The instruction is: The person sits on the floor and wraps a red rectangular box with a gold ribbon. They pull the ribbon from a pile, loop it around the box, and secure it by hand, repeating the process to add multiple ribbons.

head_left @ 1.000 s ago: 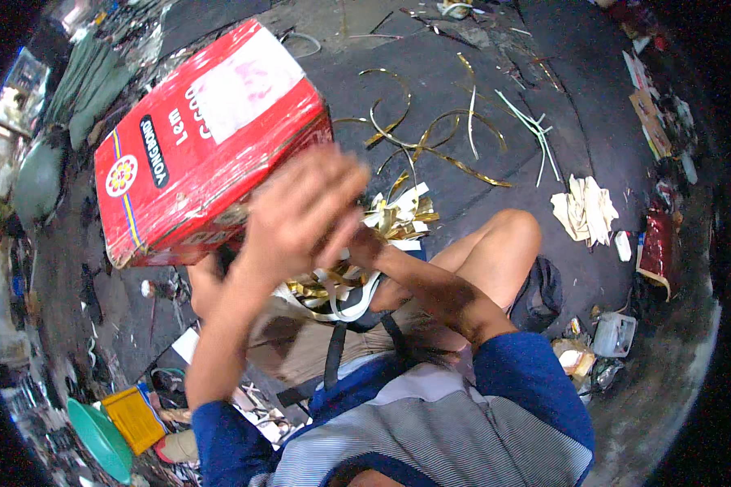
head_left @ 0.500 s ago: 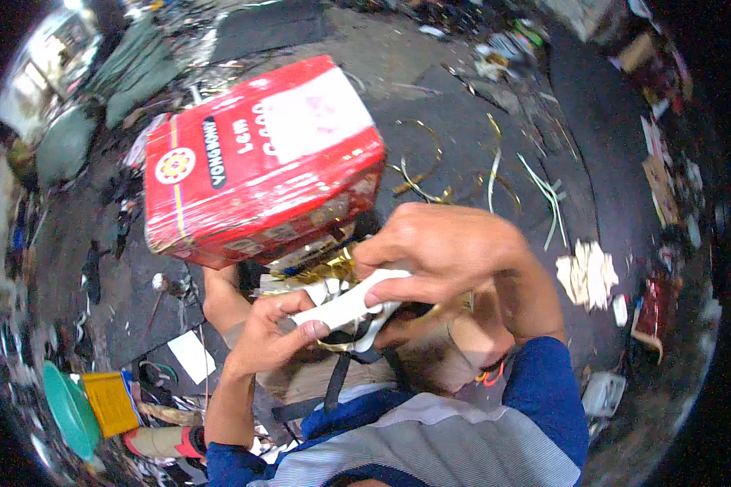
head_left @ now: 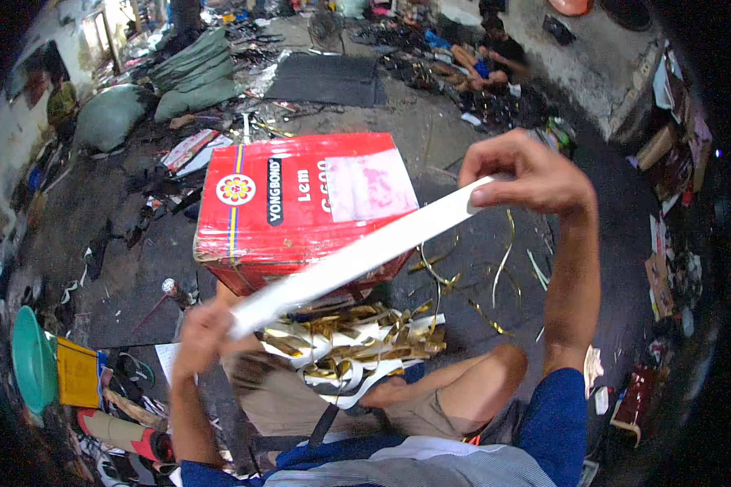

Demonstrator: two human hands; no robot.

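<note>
A long white strip (head_left: 365,256) is stretched in the air across the front of a red cardboard box. Its lower end is pinched by my left hand (head_left: 203,334), which is smeared a little by motion. At the upper right end, my right hand (head_left: 532,174) grips the strip between thumb and bent fingers. Below it, on my lap between my bent legs, lies a heap of white and shiny gold strips (head_left: 357,345). The red cardboard box (head_left: 300,207) stands just beyond my legs, partly covered by the strip.
Loose gold and white curls (head_left: 508,252) litter the dark floor right of the box. A green basin (head_left: 32,357) and a yellow container (head_left: 79,372) stand at left. Large grey-green sacks (head_left: 114,118) lie at far left. Another person (head_left: 499,53) sits at the far right.
My hands have moved far apart, the right one up and rightward, drawing the white strip out long. The view has tilted up, showing more of the room and the heap on my lap.
</note>
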